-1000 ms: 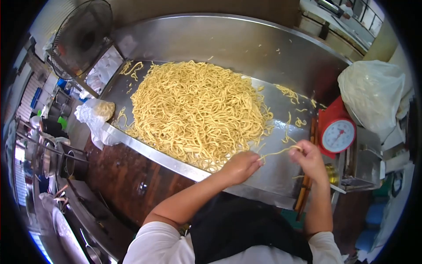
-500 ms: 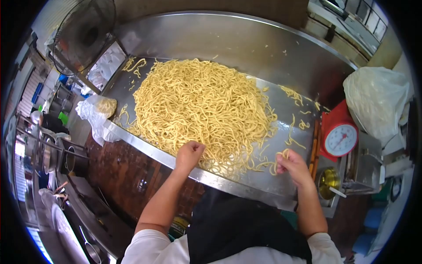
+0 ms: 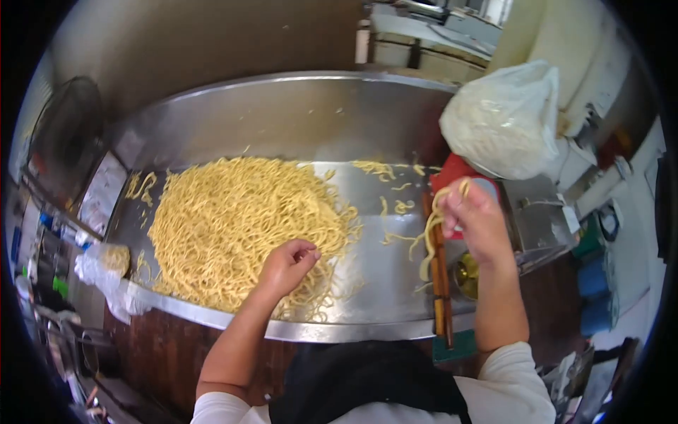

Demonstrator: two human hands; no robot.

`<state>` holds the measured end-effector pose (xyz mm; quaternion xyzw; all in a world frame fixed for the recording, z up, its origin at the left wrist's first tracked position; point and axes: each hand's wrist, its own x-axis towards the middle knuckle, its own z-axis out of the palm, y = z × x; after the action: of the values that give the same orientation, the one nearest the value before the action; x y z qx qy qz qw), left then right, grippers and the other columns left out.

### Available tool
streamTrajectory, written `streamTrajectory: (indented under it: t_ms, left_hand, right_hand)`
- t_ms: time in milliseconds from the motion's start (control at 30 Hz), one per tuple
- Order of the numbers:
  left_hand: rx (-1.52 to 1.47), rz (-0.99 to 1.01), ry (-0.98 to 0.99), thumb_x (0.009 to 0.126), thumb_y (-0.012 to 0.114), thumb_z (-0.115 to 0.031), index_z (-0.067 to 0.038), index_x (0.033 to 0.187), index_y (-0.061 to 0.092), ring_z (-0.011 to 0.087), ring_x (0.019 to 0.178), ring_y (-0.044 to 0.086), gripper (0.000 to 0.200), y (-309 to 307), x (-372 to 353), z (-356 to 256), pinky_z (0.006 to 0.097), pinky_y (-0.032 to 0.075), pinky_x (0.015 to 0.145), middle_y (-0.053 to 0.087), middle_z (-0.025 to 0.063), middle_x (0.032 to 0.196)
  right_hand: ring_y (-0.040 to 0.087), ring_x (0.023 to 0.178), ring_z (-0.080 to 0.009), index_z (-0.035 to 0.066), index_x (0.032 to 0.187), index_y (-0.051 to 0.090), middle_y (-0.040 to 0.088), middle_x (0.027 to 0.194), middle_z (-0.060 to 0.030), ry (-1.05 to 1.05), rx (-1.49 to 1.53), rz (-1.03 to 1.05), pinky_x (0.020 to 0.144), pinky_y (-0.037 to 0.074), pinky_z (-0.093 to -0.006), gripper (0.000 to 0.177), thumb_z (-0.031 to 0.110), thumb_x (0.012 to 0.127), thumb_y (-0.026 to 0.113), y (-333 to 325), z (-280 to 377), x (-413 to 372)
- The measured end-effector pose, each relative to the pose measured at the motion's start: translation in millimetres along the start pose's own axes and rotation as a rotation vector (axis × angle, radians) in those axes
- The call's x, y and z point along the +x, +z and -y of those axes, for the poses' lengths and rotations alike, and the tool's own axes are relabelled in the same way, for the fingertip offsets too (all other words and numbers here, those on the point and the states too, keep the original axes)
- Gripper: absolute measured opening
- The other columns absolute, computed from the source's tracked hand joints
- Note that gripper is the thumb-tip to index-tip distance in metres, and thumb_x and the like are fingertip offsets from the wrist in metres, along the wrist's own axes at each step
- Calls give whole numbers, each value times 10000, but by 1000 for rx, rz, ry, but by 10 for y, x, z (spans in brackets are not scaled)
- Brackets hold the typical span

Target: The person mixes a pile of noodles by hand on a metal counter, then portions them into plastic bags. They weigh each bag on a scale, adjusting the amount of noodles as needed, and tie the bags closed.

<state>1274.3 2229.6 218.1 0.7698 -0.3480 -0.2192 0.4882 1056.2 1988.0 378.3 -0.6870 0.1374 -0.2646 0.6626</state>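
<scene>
A broad heap of yellow noodles [image 3: 226,219] covers the left and middle of a steel tray [image 3: 385,265]. My right hand [image 3: 477,219] is closed on a few noodle strands [image 3: 429,244], which dangle from the fingers over the right end of the tray, in front of the red scale [image 3: 455,168]. Over the near right part of the heap is my left hand [image 3: 286,268], its fingers curled in; whether anything is inside them is hidden. Loose noodle scraps [image 3: 374,169] lie along the back right of the tray.
Long wooden sticks [image 3: 439,283] stand by the tray's right end, next to a bowl of yellow liquid [image 3: 466,272]. Behind the scale sits a full white plastic bag [image 3: 501,120]. A bagged portion [image 3: 113,260] rests at the left corner, near a fan [image 3: 63,134].
The view has swung right. My right hand has lifted and moved toward the scale with the noodle strands hanging from it. My left hand has shifted right over the heap.
</scene>
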Motion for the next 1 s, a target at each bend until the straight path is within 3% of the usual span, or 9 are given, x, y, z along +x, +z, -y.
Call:
streamTrajectory:
  t_ms: [333,433,600,633,700,767,833,933,1000]
  left_hand:
    - [202,270,689,863,678,-344,5,1019,658,168,709,618,383,817,1000,-3006,300,494,686,666,90,803]
    - [388,89,881,796,719,-398,-10,1089,635,266,800,655,493,1346,1415,-3552,358,511,745,674,147,898]
    - [352,-475,1098,688,811,-325,1,1369,379,341,1037,609,870,2174,1974,-4084,420,482,922,599,201,1174]
    - [360,-477,1077,667,831,-295,26,1402,285,370,1077,588,971,2241,2148,-4050,440,463,961,582,214,1195]
    - [494,-331,611,670,827,-303,5,1366,374,373,1081,589,885,2134,2300,-4013,444,464,959,590,218,1181]
    - [285,-428,543,741,711,-186,7,1263,484,357,1020,611,602,2055,2675,-3763,440,479,898,611,211,1135]
    - [23,-410,426,753,654,-151,10,1019,572,382,899,645,322,1866,2824,-3655,429,511,789,657,213,978]
    - [-502,-67,197,795,596,-204,-68,825,591,222,564,578,139,1573,2934,-3613,346,466,540,574,59,645]
    - [-648,23,172,822,575,-201,-106,884,607,129,537,496,118,1440,2684,-3769,291,419,511,496,-12,621]
  right_hand:
    - [578,626,-144,36,944,608,572,689,-35,-733,191,-150,598,458,-268,273,306,943,568,-811,2145,234]
    - [614,643,-134,113,925,581,632,751,-17,-741,176,39,632,486,-281,228,302,995,473,-985,2592,295]
    - [611,656,-127,140,906,587,611,713,28,-787,76,-147,646,467,-268,191,319,949,536,-1193,2858,722]
    - [611,650,-130,133,905,587,612,712,23,-748,54,-223,644,469,-268,207,335,936,553,-1238,2871,832]
    - [613,641,-141,108,907,587,616,712,-4,-719,-71,-367,640,478,-277,258,366,906,593,-1360,2875,1069]
    - [587,588,-150,34,882,624,604,690,-44,-819,-87,-456,567,459,-279,237,270,896,598,-1391,2721,1280]
    - [563,607,-116,93,838,612,604,698,-11,-688,-163,-487,582,434,-288,204,294,868,618,-1389,2563,1242]
    - [630,606,-156,48,740,638,653,663,-81,-549,-308,-473,582,494,-306,230,264,820,640,-1602,2045,1584]
    - [673,717,-243,38,768,661,692,759,-122,-415,-804,-519,644,523,-374,201,227,816,615,-1775,1697,1734]
